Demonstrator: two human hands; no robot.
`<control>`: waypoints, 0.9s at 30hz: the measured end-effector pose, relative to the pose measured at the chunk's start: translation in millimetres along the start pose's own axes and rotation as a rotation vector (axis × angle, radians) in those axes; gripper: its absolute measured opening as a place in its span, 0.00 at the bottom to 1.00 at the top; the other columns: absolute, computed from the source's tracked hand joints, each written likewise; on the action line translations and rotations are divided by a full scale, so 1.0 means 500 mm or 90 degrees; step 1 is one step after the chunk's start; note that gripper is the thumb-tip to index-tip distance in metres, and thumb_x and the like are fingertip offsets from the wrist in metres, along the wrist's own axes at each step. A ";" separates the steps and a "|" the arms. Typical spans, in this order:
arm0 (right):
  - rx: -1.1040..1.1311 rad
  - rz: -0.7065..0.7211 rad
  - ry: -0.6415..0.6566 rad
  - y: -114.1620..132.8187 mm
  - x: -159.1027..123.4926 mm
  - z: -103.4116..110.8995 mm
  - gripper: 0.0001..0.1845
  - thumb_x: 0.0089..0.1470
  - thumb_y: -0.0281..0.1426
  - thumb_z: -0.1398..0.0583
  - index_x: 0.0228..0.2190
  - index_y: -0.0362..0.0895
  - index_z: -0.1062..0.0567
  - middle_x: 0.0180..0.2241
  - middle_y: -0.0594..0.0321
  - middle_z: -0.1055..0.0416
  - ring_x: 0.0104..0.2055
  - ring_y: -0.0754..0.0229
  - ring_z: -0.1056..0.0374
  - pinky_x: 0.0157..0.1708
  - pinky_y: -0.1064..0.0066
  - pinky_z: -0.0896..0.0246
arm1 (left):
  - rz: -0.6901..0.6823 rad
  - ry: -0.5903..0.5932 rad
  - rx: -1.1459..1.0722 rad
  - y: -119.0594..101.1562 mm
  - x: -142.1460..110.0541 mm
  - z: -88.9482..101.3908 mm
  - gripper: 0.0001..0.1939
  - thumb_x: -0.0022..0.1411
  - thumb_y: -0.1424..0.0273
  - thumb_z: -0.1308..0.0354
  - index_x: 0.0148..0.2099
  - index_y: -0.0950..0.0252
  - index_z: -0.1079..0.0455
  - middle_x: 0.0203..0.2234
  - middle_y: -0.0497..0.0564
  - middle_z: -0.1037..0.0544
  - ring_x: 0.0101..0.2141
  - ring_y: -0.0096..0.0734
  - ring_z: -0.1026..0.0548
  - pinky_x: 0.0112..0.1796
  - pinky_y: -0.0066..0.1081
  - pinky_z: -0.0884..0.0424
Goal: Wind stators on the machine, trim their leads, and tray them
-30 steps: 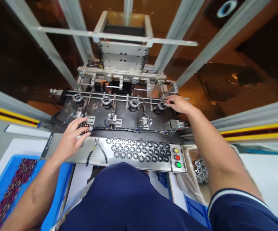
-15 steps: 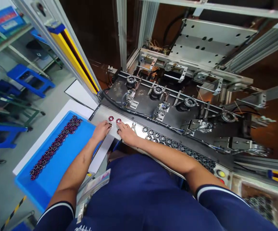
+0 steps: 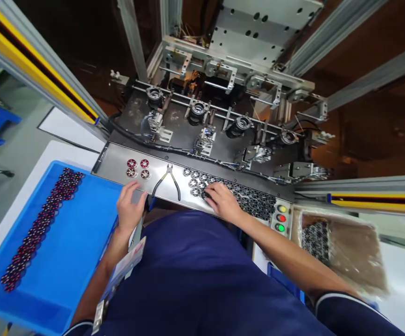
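Dark-rimmed rings [image 3: 193,183] lie in rows on the metal ledge [image 3: 113,161]; right hand [image 3: 221,201] at their near edge, cannot tell if pinching one. Left hand [image 3: 129,207] spread, empty. Step: apparently picking; next move calls for separating one ring.

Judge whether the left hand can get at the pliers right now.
Probably yes: the left hand looks empty, with nothing visible between it and the pliers; the right hand is at the dark parts beyond.

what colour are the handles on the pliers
Black and yellow; the handles show best in the head view.
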State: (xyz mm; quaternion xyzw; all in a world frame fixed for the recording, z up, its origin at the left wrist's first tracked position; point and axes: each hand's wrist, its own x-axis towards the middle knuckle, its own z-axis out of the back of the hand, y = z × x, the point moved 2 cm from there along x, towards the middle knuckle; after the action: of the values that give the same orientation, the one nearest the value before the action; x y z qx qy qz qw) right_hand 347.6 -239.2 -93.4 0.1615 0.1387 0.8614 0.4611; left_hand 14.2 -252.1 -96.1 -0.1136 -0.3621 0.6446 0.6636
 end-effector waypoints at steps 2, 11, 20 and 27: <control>-0.015 0.001 0.023 0.011 -0.014 -0.026 0.12 0.64 0.29 0.44 0.46 0.41 0.24 0.46 0.48 0.27 0.50 0.48 0.33 0.50 0.55 0.33 | -0.029 0.013 -0.024 -0.030 0.018 -0.015 0.11 0.65 0.66 0.41 0.47 0.65 0.28 0.47 0.59 0.22 0.51 0.42 0.24 0.53 0.41 0.27; -0.053 0.044 0.112 0.041 0.035 -0.073 0.07 0.60 0.27 0.39 0.41 0.39 0.25 0.46 0.47 0.29 0.46 0.49 0.37 0.45 0.58 0.40 | 0.054 0.069 -0.170 -0.084 0.053 -0.007 0.10 0.61 0.67 0.37 0.45 0.64 0.25 0.49 0.58 0.22 0.54 0.44 0.26 0.57 0.46 0.31; 0.017 0.190 0.113 0.071 0.131 -0.014 0.07 0.60 0.30 0.40 0.38 0.39 0.25 0.37 0.52 0.27 0.40 0.53 0.34 0.43 0.61 0.37 | 0.262 0.188 -0.430 -0.120 0.013 -0.033 0.20 0.59 0.56 0.34 0.48 0.63 0.25 0.44 0.57 0.21 0.45 0.40 0.23 0.50 0.42 0.27; 0.287 0.336 -0.139 0.175 0.245 0.115 0.12 0.64 0.33 0.42 0.47 0.41 0.29 0.39 0.54 0.24 0.38 0.57 0.31 0.41 0.61 0.32 | 0.286 0.260 -0.723 -0.206 0.062 -0.017 0.36 0.60 0.39 0.46 0.56 0.63 0.30 0.40 0.55 0.21 0.40 0.35 0.21 0.42 0.34 0.24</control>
State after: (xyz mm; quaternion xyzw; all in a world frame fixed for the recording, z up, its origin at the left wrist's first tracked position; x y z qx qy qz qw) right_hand 241.2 -178.1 11.0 0.3802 0.2287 0.8763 0.1876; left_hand 96.4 -235.3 -28.1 -0.6405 -0.4807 0.4417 0.4044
